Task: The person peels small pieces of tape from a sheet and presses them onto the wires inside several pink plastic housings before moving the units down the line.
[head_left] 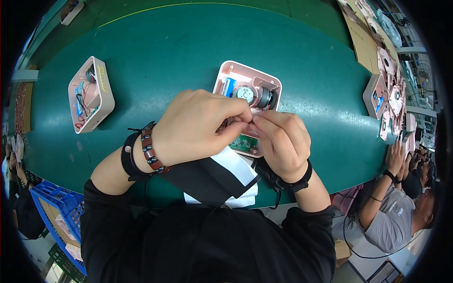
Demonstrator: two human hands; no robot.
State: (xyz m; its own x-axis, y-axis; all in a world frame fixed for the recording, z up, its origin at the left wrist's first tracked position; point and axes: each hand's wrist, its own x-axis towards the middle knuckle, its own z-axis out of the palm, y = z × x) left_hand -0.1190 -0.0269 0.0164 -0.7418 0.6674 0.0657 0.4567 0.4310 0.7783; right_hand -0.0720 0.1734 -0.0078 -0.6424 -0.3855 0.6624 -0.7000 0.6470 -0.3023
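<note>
An open pink plastic housing (225, 70) lies in front of me, partly covered by my hands. Inside it are a blue-wrapped battery (228, 87), a round white-faced motor (243, 93), a dark cylindrical part (265, 98) and a green circuit board (244, 143). My left hand (196, 125) reaches over the housing's left side, thumb and forefinger closed in a pinch. My right hand (285, 141) is pinched too, its fingertips meeting the left ones above the board. Whatever small thing sits between the fingertips is hidden; thin wires show dimly beneath my left fingers.
Another pink housing (106, 89) with wires and a battery stands on the green table (160, 42) at left. Black and white sheets (207, 181) lie at the near edge. Pink parts (395, 96) pile up at right, near a co-worker (391, 217). A blue crate (59, 203) stands lower left.
</note>
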